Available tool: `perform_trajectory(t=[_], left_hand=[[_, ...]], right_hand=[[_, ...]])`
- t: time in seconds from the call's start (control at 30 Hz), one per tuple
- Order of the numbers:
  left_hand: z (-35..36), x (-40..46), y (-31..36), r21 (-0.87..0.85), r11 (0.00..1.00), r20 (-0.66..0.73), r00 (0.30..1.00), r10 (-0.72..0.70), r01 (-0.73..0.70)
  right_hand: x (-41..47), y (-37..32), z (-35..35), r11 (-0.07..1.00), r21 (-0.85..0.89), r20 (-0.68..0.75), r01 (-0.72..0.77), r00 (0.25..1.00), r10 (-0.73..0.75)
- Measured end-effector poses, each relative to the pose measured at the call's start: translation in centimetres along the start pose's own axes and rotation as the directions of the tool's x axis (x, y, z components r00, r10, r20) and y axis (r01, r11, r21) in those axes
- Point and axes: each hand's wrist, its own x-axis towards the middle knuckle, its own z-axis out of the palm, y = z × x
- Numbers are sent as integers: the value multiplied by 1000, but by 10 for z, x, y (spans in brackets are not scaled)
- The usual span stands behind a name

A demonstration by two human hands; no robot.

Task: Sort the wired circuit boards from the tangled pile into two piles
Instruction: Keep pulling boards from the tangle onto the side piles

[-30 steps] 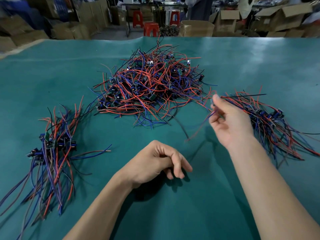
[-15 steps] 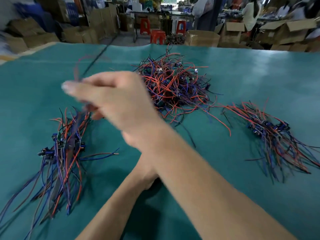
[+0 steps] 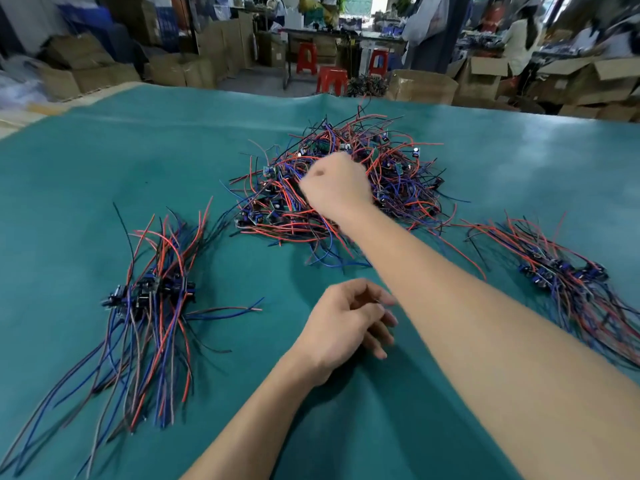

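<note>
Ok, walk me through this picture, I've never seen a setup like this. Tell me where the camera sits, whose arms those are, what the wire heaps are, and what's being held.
There is no machine here. One camera sits on a person's head, looking forward and down, so the two bare arms are the wearer's own.

The surface is a table covered in green cloth. On it lie three heaps of small circuit boards with red, blue and black wires. The big tangled pile in the middle is unsorted. The left pile and the right pile are the sorted ones, their wires lying more in line.

The right hand reaches into the tangled pile, fingers curled downward; whether it has gripped anything cannot be seen from here. The left hand rests near the table with loosely curled fingers and holds nothing.

Behind are cardboard boxes and red stools.
</note>
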Motion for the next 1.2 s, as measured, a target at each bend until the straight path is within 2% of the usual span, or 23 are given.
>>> perform_trajectory(t=[0.03, 0.1, 0.2, 0.37, 0.43, 0.6, 0.67, 0.73, 0.8, 0.87, 0.93, 1.2], left_hand=[[1, 0, -1, -18, 1000, 7, 1000, -11, 11], [3, 1, 0, -54, 998, 37, 999, -10, 12], [3, -1, 2, -70, 997, 52, 998, -18, 21], [3, -2, 4, -83, 996, 54, 998, -24, 28], [3, -2, 4, -93, 995, 55, 998, -23, 28], [2, -1, 3, -138, 990, 56, 998, -11, 19], [2, -1, 3, -165, 986, 49, 999, -17, 25], [1, 0, 3, -204, 978, 36, 999, -26, 33], [0, 1, 3, -256, 966, 23, 999, -40, 44], [0, 2, 3, -320, 946, 15, 999, -45, 47], [1, 4, 3, -363, 931, 7, 999, -40, 40], [0, 3, 4, -399, 917, 22, 1000, -9, 17]], right_hand=[[5, 17, -7, 998, -16, -54, -56, 997, 55], [9, 48, -13, 990, -67, -52, -123, 991, 120], [9, 75, -8, 987, -128, 38, -95, 994, 101], [13, 84, 5, 996, -78, 34, -40, 998, 43], [12, 86, 3, 999, -28, -32, -43, 999, 42], [1, 94, -28, 964, 254, -178, -73, 977, 121], [-13, 99, -48, 855, 510, -115, -96, 977, 178], [-35, 107, -67, 593, 793, 50, -143, 984, 171], [-65, 121, -75, 340, 914, 192, -221, 974, 117], [-91, 133, -75, 219, 934, 270, -281, 960, 80], [-102, 138, -71, 201, 928, 310, -314, 949, 50], [-111, 126, -46, 334, 875, 385, -351, 922, -41]])
